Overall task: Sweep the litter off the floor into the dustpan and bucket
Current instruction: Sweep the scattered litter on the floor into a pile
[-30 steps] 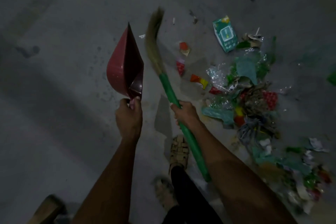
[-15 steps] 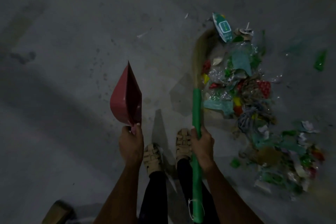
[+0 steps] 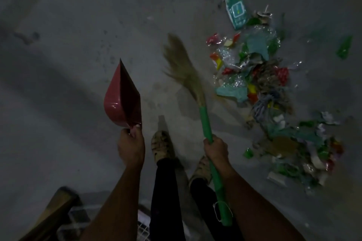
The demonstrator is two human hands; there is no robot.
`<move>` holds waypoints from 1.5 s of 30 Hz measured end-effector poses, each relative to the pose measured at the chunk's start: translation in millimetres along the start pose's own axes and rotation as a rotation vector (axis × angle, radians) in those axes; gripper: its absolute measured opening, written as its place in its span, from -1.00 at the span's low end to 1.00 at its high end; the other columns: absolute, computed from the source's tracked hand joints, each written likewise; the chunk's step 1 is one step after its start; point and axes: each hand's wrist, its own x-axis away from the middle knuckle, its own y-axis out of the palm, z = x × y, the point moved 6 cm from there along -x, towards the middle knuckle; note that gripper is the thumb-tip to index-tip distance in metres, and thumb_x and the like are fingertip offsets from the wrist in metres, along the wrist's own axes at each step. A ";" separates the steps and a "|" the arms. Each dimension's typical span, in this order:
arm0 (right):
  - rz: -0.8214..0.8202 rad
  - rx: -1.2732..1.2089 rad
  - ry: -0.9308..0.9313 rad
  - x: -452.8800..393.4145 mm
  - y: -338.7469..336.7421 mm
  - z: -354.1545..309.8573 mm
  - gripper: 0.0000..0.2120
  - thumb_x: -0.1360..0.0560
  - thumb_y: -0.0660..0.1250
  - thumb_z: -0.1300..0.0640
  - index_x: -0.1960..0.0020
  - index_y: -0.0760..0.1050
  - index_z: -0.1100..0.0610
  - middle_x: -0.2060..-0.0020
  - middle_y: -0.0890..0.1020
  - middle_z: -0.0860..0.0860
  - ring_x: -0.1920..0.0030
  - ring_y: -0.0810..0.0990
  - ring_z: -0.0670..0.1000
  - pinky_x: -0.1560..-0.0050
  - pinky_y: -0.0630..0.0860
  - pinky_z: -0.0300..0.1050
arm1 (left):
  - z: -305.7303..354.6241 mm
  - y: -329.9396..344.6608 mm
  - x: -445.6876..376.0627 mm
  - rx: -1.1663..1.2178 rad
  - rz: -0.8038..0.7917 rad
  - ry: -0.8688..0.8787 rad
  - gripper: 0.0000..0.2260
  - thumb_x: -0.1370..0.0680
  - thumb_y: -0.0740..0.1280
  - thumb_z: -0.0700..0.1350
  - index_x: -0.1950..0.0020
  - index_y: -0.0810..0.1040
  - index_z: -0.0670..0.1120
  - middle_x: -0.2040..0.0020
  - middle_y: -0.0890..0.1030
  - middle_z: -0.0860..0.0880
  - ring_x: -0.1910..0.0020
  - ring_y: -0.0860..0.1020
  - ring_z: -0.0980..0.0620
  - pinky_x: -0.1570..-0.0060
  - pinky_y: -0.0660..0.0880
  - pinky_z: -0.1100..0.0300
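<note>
Broom [image 3: 188, 76] now left of litter [image 3: 260, 76]

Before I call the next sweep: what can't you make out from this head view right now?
- Bucket: not identifiable; only a dim white wire grid at the bottom edge.
- Broom bristles: motion-blurred, floor contact unclear.
- Dustpan handle: hidden inside the left hand.
- Litter pile: too dark to identify pieces.

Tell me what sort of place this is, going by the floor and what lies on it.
Probably a dim indoor utility or storage space, though that is uncertain. The bare concrete floor is stained and dusty, a litter pile of wrappers and plastic lies on it, and a white wire basket stands at the bottom edge.
</note>
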 end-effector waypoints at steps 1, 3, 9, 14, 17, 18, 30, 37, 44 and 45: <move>0.047 -0.025 0.021 0.2 -13.2 8.6 -0.62 -0.58 0.27 -0.08 -0.31 0.54 0.08 -0.08 0.64 0.22 -0.06 0.62 0.24 -0.05 0.59 0.00 | -1.0 3.9 10.6 0.008 -0.011 0.004 -0.65 -0.59 0.25 0.09 0.05 0.51 -0.22 0.14 0.59 -0.23 0.12 0.57 -0.22 0.20 0.40 0.06; 0.148 -0.075 0.077 -0.8 -40.2 25.4 -0.61 -0.61 0.26 -0.03 -0.33 0.52 0.17 -0.12 0.62 0.26 -0.10 0.61 0.28 -0.07 0.57 0.03 | 2.1 13.2 32.0 0.013 -0.034 0.012 -0.64 -0.59 0.25 0.09 0.03 0.51 -0.23 0.13 0.59 -0.23 0.12 0.57 -0.21 0.20 0.39 0.07; 0.267 -0.238 0.071 21.6 -80.1 57.6 -0.68 -0.66 0.21 0.05 -0.28 0.48 0.23 -0.02 0.62 0.29 0.02 0.62 0.26 0.14 0.49 -0.06 | 27.9 49.4 87.0 0.007 -0.127 0.064 -0.62 -0.59 0.23 0.13 0.04 0.51 -0.21 0.11 0.60 -0.23 0.12 0.58 -0.21 0.19 0.44 0.04; 0.211 -0.377 -0.033 32.1 -62.2 43.4 -0.73 -0.66 0.21 -0.03 -0.25 0.48 0.09 0.22 0.62 0.12 0.27 0.61 0.14 0.30 0.53 -0.09 | 56.3 72.7 106.3 -0.043 -0.180 0.152 -0.64 -0.59 0.26 0.11 -0.01 0.52 -0.21 0.09 0.61 -0.26 0.09 0.59 -0.23 0.19 0.40 0.07; 0.121 -0.419 -0.044 21.2 -61.0 23.9 -0.71 -0.66 0.21 -0.06 -0.23 0.50 0.11 0.12 0.63 0.19 0.14 0.64 0.21 0.19 0.58 -0.03 | 74.8 77.9 104.2 -0.091 -0.170 0.188 -0.64 -0.59 0.25 0.11 -0.01 0.52 -0.21 0.07 0.62 -0.28 0.05 0.59 -0.26 0.16 0.42 0.04; 0.096 -0.443 -0.018 13.9 -62.3 20.4 -0.70 -0.66 0.21 -0.06 -0.21 0.52 0.12 0.08 0.64 0.20 0.12 0.65 0.21 0.18 0.60 -0.01 | 81.4 79.0 103.3 -0.103 -0.162 0.208 -0.64 -0.59 0.25 0.10 -0.01 0.53 -0.21 0.07 0.62 -0.29 0.04 0.59 -0.26 0.15 0.43 0.03; 0.090 -1.130 0.519 -29.5 -77.3 78.2 -0.64 -0.63 0.30 -0.04 -0.07 0.56 0.30 0.23 0.65 0.23 0.30 0.65 0.19 0.22 0.68 0.14 | 128.6 108.2 105.3 -0.234 -0.240 0.346 -0.62 -0.58 0.28 0.10 -0.06 0.55 -0.24 0.02 0.63 -0.27 0.02 0.59 -0.25 0.08 0.47 0.00; 0.239 -1.247 0.625 -8.2 -86.6 131.5 -0.72 -0.67 0.24 0.02 -0.13 0.53 0.25 0.31 0.57 0.10 0.41 0.52 0.04 0.39 0.49 -0.12 | 166.0 137.0 130.9 -0.302 -0.341 0.541 -0.62 -0.58 0.28 0.10 -0.07 0.54 -0.23 0.08 0.63 -0.27 0.08 0.59 -0.24 0.18 0.44 0.04; 0.466 -1.164 0.693 3.9 -124.6 194.6 -0.62 -0.69 0.19 0.05 -0.27 0.53 0.34 -0.06 0.63 0.29 0.05 0.59 0.23 0.11 0.52 0.02 | 196.1 163.9 157.5 -0.356 -0.402 0.683 -0.63 -0.59 0.27 0.09 -0.10 0.55 -0.23 0.12 0.63 -0.26 0.18 0.59 -0.21 0.28 0.41 0.10; 0.499 -1.156 0.695 7.3 -128.9 200.1 -0.64 -0.69 0.18 0.06 -0.27 0.51 0.33 -0.05 0.62 0.30 0.08 0.57 0.23 0.13 0.49 0.02 | 198.2 166.2 162.1 -0.361 -0.407 0.695 -0.62 -0.59 0.28 0.09 -0.10 0.55 -0.24 0.12 0.63 -0.26 0.18 0.58 -0.21 0.28 0.43 0.10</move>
